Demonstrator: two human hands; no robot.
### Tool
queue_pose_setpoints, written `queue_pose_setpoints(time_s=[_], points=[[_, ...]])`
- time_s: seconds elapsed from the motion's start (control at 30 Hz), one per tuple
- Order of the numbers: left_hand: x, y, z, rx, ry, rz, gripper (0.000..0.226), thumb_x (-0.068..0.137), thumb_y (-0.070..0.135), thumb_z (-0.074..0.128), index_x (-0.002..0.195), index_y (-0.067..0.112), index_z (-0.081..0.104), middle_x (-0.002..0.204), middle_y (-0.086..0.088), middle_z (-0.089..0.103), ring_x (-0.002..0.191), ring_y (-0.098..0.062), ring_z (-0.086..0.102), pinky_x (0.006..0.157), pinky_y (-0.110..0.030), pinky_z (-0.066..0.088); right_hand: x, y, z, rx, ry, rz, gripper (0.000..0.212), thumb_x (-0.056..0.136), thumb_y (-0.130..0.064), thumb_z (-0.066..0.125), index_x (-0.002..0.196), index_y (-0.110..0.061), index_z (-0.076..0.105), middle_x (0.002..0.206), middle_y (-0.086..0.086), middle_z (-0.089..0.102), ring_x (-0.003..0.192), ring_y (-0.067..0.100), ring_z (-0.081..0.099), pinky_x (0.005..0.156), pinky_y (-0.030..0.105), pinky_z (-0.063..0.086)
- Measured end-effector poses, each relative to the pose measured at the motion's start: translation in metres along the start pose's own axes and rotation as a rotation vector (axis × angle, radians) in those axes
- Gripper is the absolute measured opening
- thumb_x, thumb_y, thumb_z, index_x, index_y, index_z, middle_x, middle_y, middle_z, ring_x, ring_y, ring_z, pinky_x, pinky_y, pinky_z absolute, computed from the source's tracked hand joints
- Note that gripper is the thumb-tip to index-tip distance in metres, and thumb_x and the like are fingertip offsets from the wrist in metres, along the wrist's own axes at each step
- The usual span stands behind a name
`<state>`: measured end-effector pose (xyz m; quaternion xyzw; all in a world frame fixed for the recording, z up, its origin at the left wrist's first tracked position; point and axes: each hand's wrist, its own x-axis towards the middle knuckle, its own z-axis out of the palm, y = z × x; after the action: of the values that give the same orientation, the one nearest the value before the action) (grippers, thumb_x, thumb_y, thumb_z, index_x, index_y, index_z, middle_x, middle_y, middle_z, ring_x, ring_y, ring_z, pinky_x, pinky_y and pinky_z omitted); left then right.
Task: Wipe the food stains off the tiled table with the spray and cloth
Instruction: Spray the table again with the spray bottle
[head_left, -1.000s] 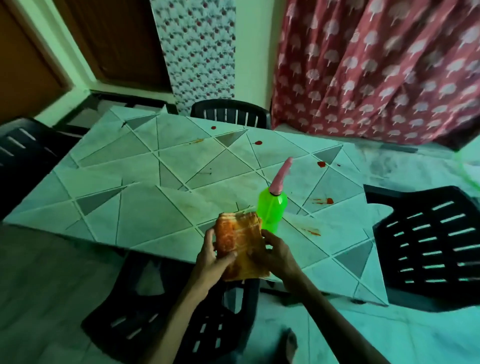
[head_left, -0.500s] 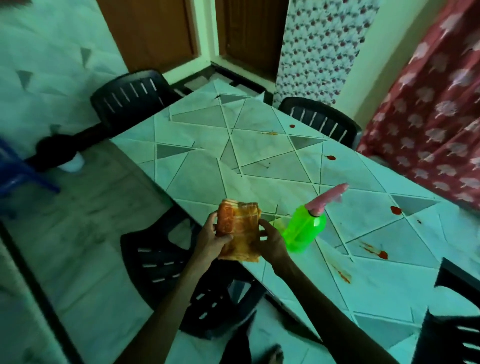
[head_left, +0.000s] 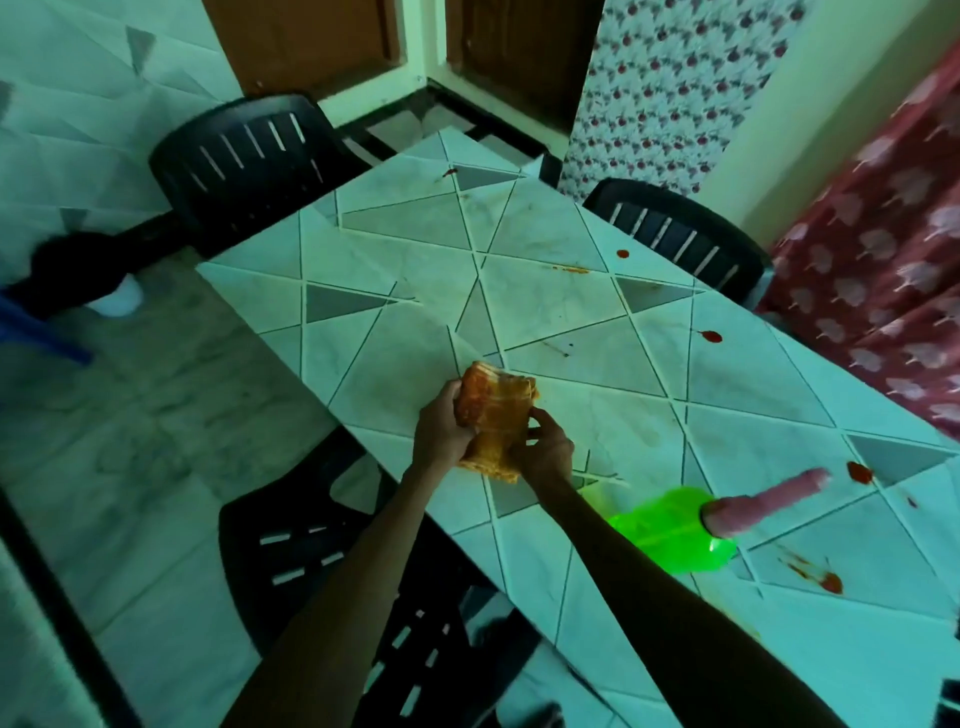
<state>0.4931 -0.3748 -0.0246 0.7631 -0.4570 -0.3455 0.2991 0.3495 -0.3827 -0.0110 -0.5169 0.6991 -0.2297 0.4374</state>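
Orange, folded and blotched with red, the cloth is held over the near edge of the tiled table, up and to the left of the spray bottle. It is gripped from both sides: the left hand is curled round its left edge and the right hand pinches its right edge, so neither hand is free. The cloth is judged soft, limp and light (it bends between the fingers and sags at its lower end), so it can be taken almost anywhere, though a bunched pad under the palm would probably wipe best. The spray bottle, see-through green with a pink nozzle, stands on the table just beside the right forearm. It is taken to be thin plastic, likely light and a little slippery, and easily tipped by a passing arm. How full it is cannot be told. The neck under the pink head is judged the surest hold. Red stains are seen just right of the bottle's nozzle, below and right of the bottle, and well beyond it. None appears wiped yet.
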Motion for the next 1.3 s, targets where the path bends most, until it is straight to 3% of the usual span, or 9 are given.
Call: queue_pose_setpoints(time_s=[0.27,0.4,0.5,0.67,0.77,0.9,1.07,1.23,1.3], points=[[0.004,-0.012,-0.001,0.227,0.125,0.022,0.075,0.073,0.032,0.079,0.138,0.017,0.045,0.133,-0.013,0.048,0.12,-0.031,0.044,0.093,-0.047,0.046,-0.015,-0.001,-0.002,-0.081,-0.011,0.091,0.056,0.087,-0.017,0.067,0.141,-0.01,0.051,0.131,0.016,0.056,0.115,0.032,0.059,0.091,0.036,0.051],[-0.031,-0.008,0.0,0.145,0.186,0.202,0.041,0.086,0.026,0.069,0.125,0.018,0.057,0.114,-0.006,0.058,0.105,-0.023,0.053,0.077,-0.032,0.046,-0.062,0.014,-0.03,0.15,0.001,0.11,0.03,0.088,-0.017,0.072,0.117,-0.017,0.066,0.102,0.002,0.069,0.091,0.023,0.067,0.079,0.034,0.053],[-0.065,-0.003,0.018,0.108,0.029,0.309,0.026,0.093,0.019,0.057,0.118,0.024,0.061,0.105,0.003,0.067,0.091,-0.012,0.061,0.071,-0.023,0.047,-0.102,0.037,-0.055,0.242,0.015,0.174,0.006,0.09,-0.02,0.071,0.095,-0.018,0.068,0.084,-0.001,0.071,0.068,0.017,0.065,0.07,0.04,0.057],[-0.104,-0.017,0.062,0.258,-0.211,0.503,0.029,0.091,0.011,0.059,0.118,0.018,0.063,0.12,-0.001,0.062,0.113,-0.018,0.057,0.091,-0.027,0.046,-0.143,0.068,-0.103,0.193,0.063,0.408,0.04,0.084,-0.045,0.076,0.071,-0.012,0.056,0.061,0.005,0.059,0.056,0.023,0.06,0.064,0.043,0.056],[-0.109,-0.026,0.079,0.423,-0.294,0.54,0.045,0.082,0.019,0.072,0.124,0.015,0.057,0.13,-0.007,0.051,0.121,-0.027,0.048,0.097,-0.038,0.046,-0.155,0.076,-0.125,0.075,0.288,0.417,0.056,0.072,-0.06,0.078,0.087,-0.015,0.049,0.087,0.004,0.057,0.086,0.03,0.06,0.074,0.044,0.049],[-0.112,-0.029,0.091,0.512,-0.244,0.537,0.058,0.069,0.026,0.081,0.121,0.015,0.057,0.126,-0.011,0.052,0.114,-0.033,0.052,0.093,-0.041,0.048,-0.155,0.066,-0.15,0.042,0.636,0.036,0.086,0.061,-0.051,0.089,0.124,-0.016,0.042,0.115,0.002,0.043,0.109,0.026,0.048,0.086,0.042,0.045],[-0.117,-0.03,0.094,0.539,-0.164,0.51,0.063,0.064,0.023,0.083,0.121,0.015,0.059,0.124,-0.011,0.056,0.109,-0.035,0.056,0.093,-0.042,0.048,-0.133,0.043,-0.163,0.051,0.616,-0.293,0.105,0.068,-0.053,0.082,0.148,-0.008,0.03,0.146,0.011,0.036,0.133,0.026,0.039,0.109,0.032,0.035],[-0.122,-0.022,0.091,0.536,-0.183,0.492,0.059,0.071,0.025,0.081,0.125,0.014,0.059,0.127,-0.011,0.055,0.114,-0.032,0.053,0.094,-0.042,0.048,-0.114,0.018,-0.169,0.168,0.532,-0.321,0.076,0.082,-0.032,0.077,0.142,-0.009,0.037,0.135,0.006,0.049,0.113,0.023,0.057,0.083,0.038,0.053],[-0.126,-0.016,0.088,0.524,-0.139,0.487,0.054,0.071,0.021,0.081,0.121,0.013,0.061,0.124,-0.01,0.057,0.112,-0.029,0.055,0.091,-0.042,0.051,-0.109,0.018,-0.171,0.169,0.457,-0.32,0.072,0.081,-0.034,0.069,0.142,-0.012,0.037,0.135,0.006,0.053,0.104,0.024,0.062,0.075,0.029,0.047]])
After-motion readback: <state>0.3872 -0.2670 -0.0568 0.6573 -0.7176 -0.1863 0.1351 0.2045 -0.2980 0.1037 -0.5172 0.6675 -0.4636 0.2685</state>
